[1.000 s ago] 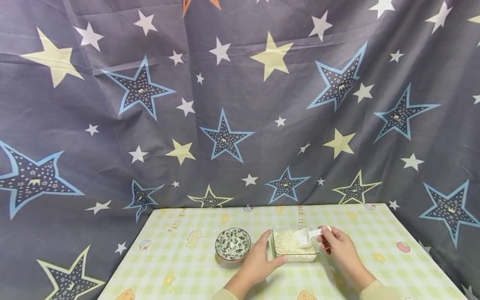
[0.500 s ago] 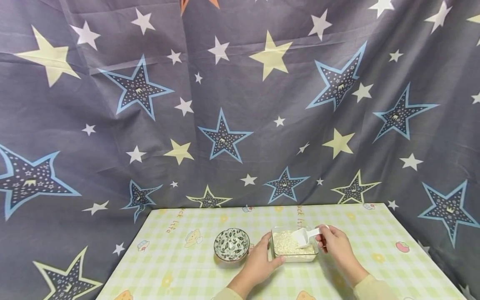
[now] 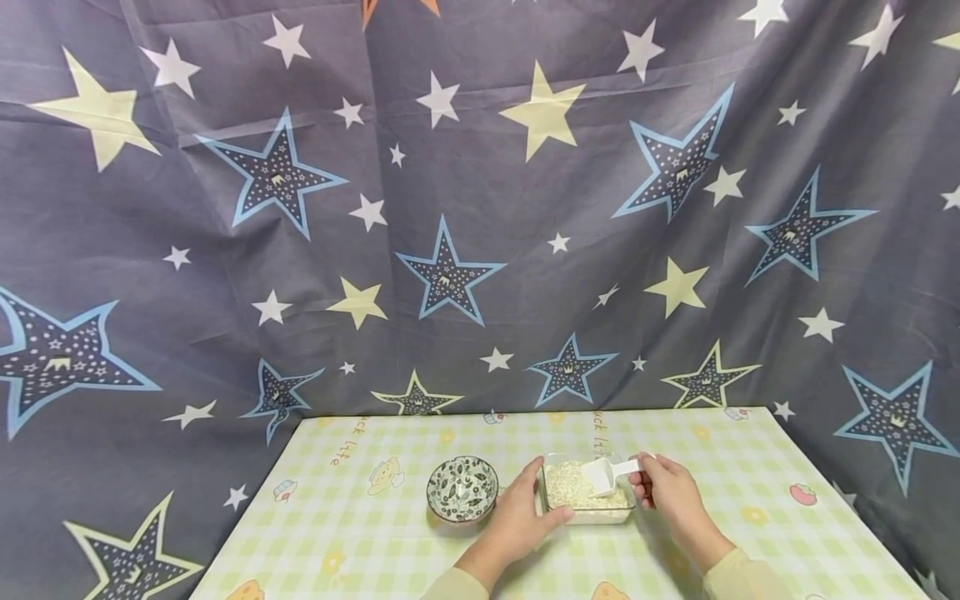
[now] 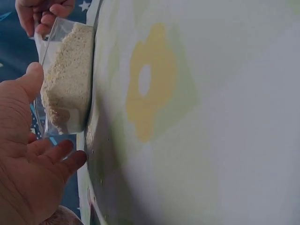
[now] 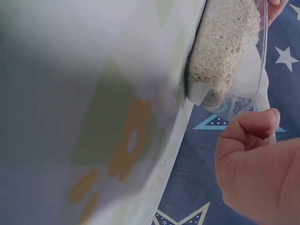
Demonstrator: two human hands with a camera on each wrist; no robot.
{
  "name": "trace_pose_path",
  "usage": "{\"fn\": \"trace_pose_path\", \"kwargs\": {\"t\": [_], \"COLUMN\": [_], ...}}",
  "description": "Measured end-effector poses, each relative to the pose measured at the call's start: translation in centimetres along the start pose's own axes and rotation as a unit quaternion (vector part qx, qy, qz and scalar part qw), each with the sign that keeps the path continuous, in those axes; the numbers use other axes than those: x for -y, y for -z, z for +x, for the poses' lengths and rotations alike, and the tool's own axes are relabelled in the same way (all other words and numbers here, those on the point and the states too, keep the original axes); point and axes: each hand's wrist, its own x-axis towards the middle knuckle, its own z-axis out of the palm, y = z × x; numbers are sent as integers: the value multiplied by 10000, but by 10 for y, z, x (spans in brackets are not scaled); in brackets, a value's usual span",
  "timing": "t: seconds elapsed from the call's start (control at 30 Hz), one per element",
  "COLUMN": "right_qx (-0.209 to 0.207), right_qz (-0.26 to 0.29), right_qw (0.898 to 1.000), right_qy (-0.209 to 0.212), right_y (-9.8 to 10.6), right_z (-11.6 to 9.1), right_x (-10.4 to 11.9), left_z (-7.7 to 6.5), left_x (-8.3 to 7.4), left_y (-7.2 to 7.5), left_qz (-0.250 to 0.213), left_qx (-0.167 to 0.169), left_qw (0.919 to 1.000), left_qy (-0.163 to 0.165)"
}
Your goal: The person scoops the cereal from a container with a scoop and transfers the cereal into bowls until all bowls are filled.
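Observation:
A clear rectangular container holds pale beige grains, heaped in the wrist views. My left hand rests against the container's left side, fingers spread along it and thumb at its front rim. In my right hand I pinch the handle of a white scoop at the container's right end. The scoop's head lies at the grains, inside the rim. In the right wrist view, thumb and curled fingers close on the handle. Just left of my left hand stands a small bowl with a dark leaf pattern.
A green-and-white checked cloth with cartoon prints covers the table. A dark curtain with stars hangs right behind the table's back edge.
The scoop has shifted slightly left over the grains, with my right hand moving along with it. My left hand stays at the container's side; the view has drifted slightly.

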Motion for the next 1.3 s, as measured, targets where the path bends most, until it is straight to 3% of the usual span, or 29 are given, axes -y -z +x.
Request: {"fn": "trace_pose_path", "kwargs": {"t": [0.27, 0.7, 0.97, 1.3], "right_qx": [229, 416, 434, 498], "right_qz": [566, 1432, 2445, 2722], "right_qw": [9978, 9860, 9636, 9557], "right_qy": [-248, -748, -989, -1008], "right_y": [6, 18, 23, 24], "right_z": [0, 3, 2, 0], "right_x": [-8, -16, -19, -20], "left_z": [2, 2, 1, 0], "left_x": [5, 8, 5, 3], "left_y": [4, 5, 6, 7], "left_qz": [-45, -125, -191, -48], "left_qx": [62, 126, 206, 160], "left_qw": [9996, 9994, 9993, 9996], "left_qy": [-274, -303, -229, -226]}}
